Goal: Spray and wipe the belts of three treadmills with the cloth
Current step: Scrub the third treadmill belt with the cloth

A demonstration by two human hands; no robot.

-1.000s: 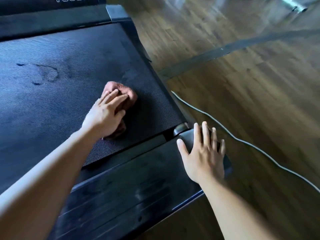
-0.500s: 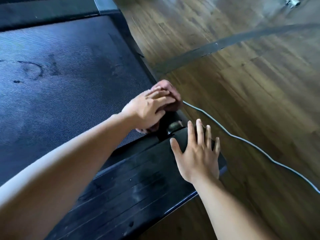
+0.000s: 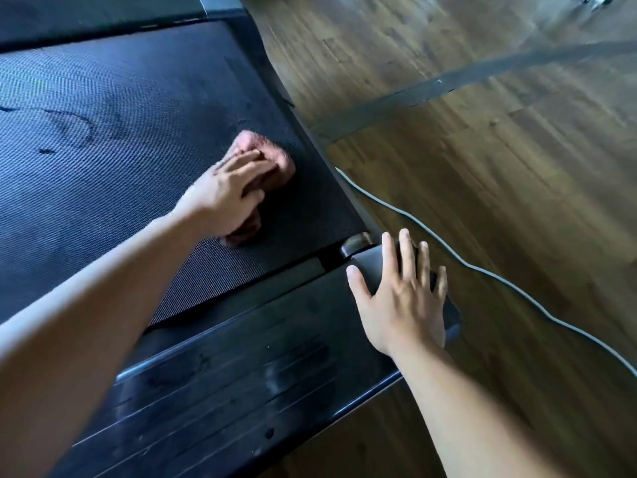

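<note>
left hand flat on cloth, pressing belt | wet marks lie leftward of it | right hand spread on end cap

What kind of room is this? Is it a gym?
Probably a gym or a home workout room. A black treadmill belt fills the left side, a left hand presses a cloth on it, and a grey cable runs over the wooden floor beside it.
</note>
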